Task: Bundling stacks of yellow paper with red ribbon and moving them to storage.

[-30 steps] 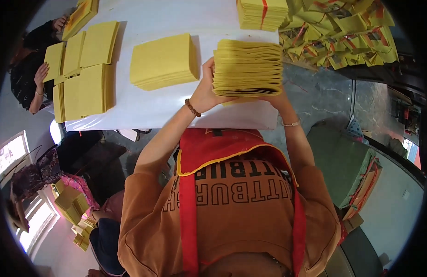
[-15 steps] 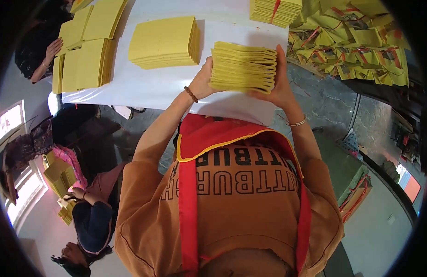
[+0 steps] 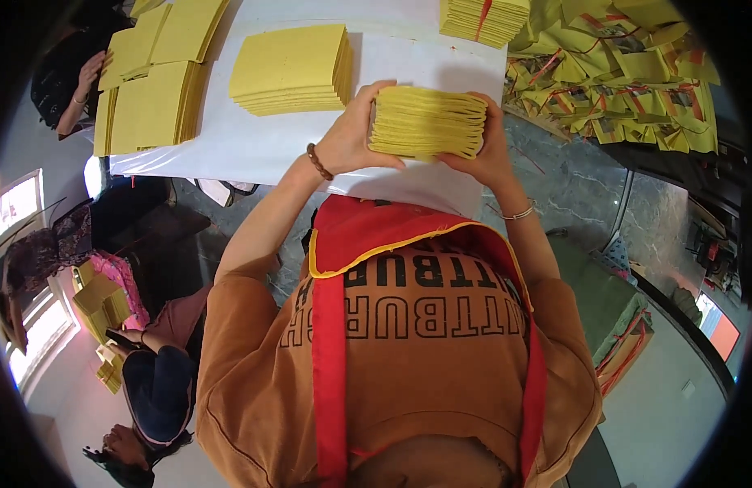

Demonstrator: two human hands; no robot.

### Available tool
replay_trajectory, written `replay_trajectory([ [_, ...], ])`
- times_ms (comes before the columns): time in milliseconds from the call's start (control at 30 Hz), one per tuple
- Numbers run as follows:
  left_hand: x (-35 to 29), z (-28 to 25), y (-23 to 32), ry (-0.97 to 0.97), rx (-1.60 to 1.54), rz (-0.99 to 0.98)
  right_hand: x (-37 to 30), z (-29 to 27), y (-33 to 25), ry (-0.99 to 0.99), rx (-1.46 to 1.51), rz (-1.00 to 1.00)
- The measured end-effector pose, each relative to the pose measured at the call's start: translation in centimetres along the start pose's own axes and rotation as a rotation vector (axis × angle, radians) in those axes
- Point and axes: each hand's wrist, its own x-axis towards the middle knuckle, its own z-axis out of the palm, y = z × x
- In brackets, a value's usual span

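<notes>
White-covered desk seen from above; its front edge is bowed by the lens. Beyond its right side, a broad heap of yellow bundles is seen, loosely piled, with red strips scattered through it.

At lower left, a seated person in a dark top is seen, well apart from the desk.

On the desk's left part, a cluster of yellow stacks is set close together, some overlapping. Nearer the middle, a single yellow stack is laid flat, its layers slightly fanned along the front.

Held stack: yellow, many-layered, turned edge-on, layers roughly level. It is held over the desk's front right part, right of the single stack and apart from it; whether the desk is touched from below cannot be told.

Farther back, near the right edge, a tied bundle is crossed by a red band.

The held stack is gripped at its left end by the left hand and at its right end by the right hand; the fingers of both are clamped on it.

A co-worker's hand is seen beside the cluster; contact is unclear.

A brown beaded bracelet is worn on the left wrist, a thin bangle on the right.
</notes>
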Motion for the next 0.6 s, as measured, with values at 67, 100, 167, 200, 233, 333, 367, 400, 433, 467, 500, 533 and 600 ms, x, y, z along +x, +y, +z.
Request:
replay_trajectory([
  [67, -0.4, 1.6, -0.4, 0.173, -0.069, -0.046, -0.2, 1.1, 0.2, 0.093, 0.009, -0.064],
  [100, -0.4, 2.0, -0.8, 0.171, -0.069, -0.044, -0.3, 1.3, 0.1, 0.095, 0.008, -0.064],
  [167, 0.2, 1.9, 0.2, 0.264, 0.077, -0.048, 0.0, 1.6, -0.6, 0.167, 0.082, 0.041],
  [200, 0.2, 1.9, 0.0, 0.264, 0.078, -0.047, -0.2, 1.4, -0.6, 0.167, 0.083, 0.040],
  [233, 0.2, 1.8, -0.2, 0.279, 0.082, 0.009, -0.4, 1.2, -0.6, 0.160, 0.051, -0.031],
  [333, 0.1, 2.6, -1.5, 0.307, 0.065, 0.052, -0.4, 1.9, -0.1, 0.145, 0.085, -0.087],
  [367, 0.3, 2.9, -1.9, 0.323, 0.041, 0.038, -0.2, 2.1, 0.2, 0.136, 0.147, -0.071],
  [400, 0.4, 3.2, -2.3, 0.321, 0.042, 0.043, -0.1, 2.1, 0.3, 0.140, 0.145, -0.074],
  [433, 0.4, 3.4, -1.9, 0.344, -0.011, 0.081, 0.0, 2.1, 0.4, 0.126, 0.093, -0.124],
  [467, 0.5, 3.6, -1.7, 0.367, -0.064, 0.119, 0.0, 2.1, 0.5, 0.112, 0.041, -0.173],
  [500, 0.7, 3.8, -1.7, 0.364, -0.064, 0.121, 0.0, 2.3, 0.5, 0.115, 0.040, -0.173],
  [533, 0.8, 4.1, -1.7, 0.402, -0.102, 0.106, 0.0, 2.6, 0.4, 0.138, 0.090, -0.146],
  [600, 0.8, 4.3, -1.7, 0.438, -0.141, 0.091, -0.2, 3.3, 0.1, 0.162, 0.139, -0.119],
])
